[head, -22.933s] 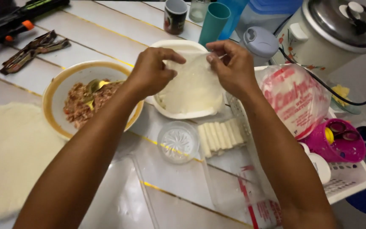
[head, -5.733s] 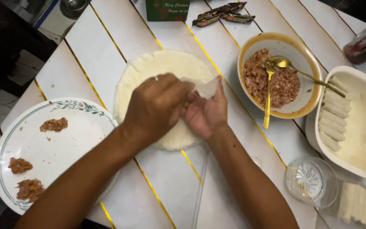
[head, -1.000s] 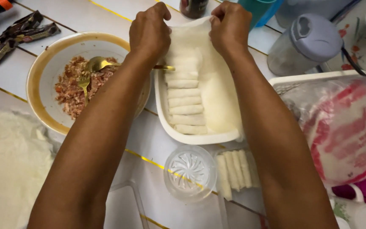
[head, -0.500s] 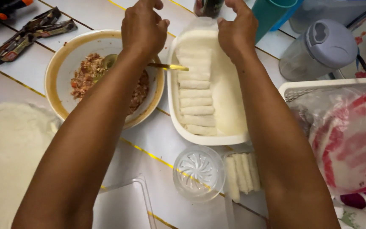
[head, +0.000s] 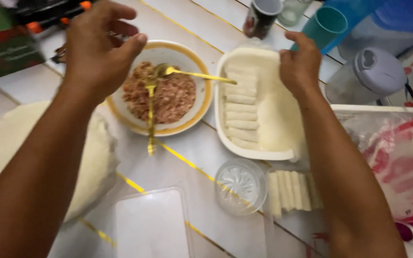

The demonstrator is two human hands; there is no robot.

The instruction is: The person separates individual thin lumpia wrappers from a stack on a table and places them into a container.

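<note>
Six finished rolls lie in the white dish; meat filling remains. Left hand hovers, fingers apart and empty. Right hand pinches the wrapper sheet.

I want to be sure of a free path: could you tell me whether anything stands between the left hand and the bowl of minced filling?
Nothing visible does. The left hand hovers open above the near-left rim of the bowl, with only air between. Two gold spoons lie in the filling, to the right of the hand.
</note>
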